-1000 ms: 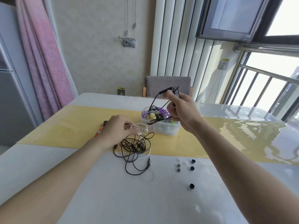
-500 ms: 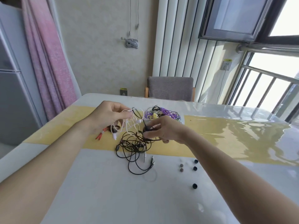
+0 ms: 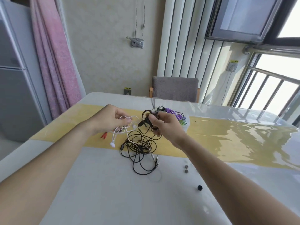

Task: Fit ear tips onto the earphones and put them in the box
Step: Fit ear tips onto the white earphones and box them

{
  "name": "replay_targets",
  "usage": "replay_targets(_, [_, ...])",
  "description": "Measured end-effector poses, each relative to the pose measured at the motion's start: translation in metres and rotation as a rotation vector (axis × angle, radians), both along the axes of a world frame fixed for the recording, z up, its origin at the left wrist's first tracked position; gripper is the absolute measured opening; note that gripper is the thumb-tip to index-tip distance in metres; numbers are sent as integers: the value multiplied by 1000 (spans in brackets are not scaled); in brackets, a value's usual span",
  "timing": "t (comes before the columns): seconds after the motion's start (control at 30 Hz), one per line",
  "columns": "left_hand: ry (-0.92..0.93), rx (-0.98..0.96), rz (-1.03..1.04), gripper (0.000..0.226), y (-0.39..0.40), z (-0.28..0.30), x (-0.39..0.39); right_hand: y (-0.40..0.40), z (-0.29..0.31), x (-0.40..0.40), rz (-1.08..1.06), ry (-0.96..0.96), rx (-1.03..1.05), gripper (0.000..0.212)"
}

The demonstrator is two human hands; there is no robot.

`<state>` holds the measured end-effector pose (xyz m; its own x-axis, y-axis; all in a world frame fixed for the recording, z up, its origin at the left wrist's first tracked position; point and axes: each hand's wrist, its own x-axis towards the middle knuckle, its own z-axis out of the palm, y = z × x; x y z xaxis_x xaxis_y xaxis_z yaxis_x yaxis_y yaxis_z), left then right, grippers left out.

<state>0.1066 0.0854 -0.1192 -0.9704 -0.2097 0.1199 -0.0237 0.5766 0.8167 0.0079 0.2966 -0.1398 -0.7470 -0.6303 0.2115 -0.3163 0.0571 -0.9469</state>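
Note:
My left hand pinches a white earphone cable lifted off the table, one white earbud dangling low. My right hand grips a black earphone with its cable looped above the fingers. Under both hands lies a tangle of black earphone cables with jack plugs at the near end. Behind my right hand stands the clear box, stuffed with purple, green and black earphones and partly hidden. Two grey ear tips and one black ear tip lie loose on the table.
The white table has a yellow runner across it. A small red item lies on the runner below my left wrist. A grey chair stands at the far edge, a window to the right.
My right hand came down from above the box to beside my left hand, holding black earphones. My left hand lifted the white cable off the table. Two black ear tips are now hidden by my right forearm.

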Motion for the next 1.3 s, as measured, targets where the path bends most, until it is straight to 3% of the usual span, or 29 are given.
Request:
replay_targets(0.23, [-10, -55, -23, 11, 9, -2, -5, -3, -2, 3, -77, -98, -105, 16])
replay_targets(0.43, [-95, -191, -67, 19, 9, -3, -2, -9, -1, 8, -100, -291, -170, 29])
replay_targets(0.6, [-139, -266, -2, 21, 13, 1, -2, -11, 10, 20, 2, -421, -167, 15])
replay_targets(0.73, [-334, -160, 13, 40, 19, -1, -3, -12, 13, 23, -15, -222, 11, 17])
replay_targets(0.83, [-323, -7, 70, 45, 24, -4, -5, -12, 12, 26, 15, 46, 177, 20])
replay_targets(0.93, [-304, 136, 130, 43, 27, -1, -6, -10, 9, 28, 64, 442, 427, 40])
replay_targets(1.03, [-263, 264, 166, 41, 27, 0, -8, -9, 5, 25, 89, 674, 533, 31])
replay_targets(1.1, [-244, 243, 181, 38, 27, 1, -8, -9, 2, 21, 20, 707, 473, 12])
replay_targets(1.17, [-242, 173, 177, 37, 23, -1, -7, -8, 2, 17, -55, 658, 416, 9])
replay_targets(1.3, [-226, -21, 189, 34, 6, -5, -2, 1, 12, 4, -110, 299, 267, 14])
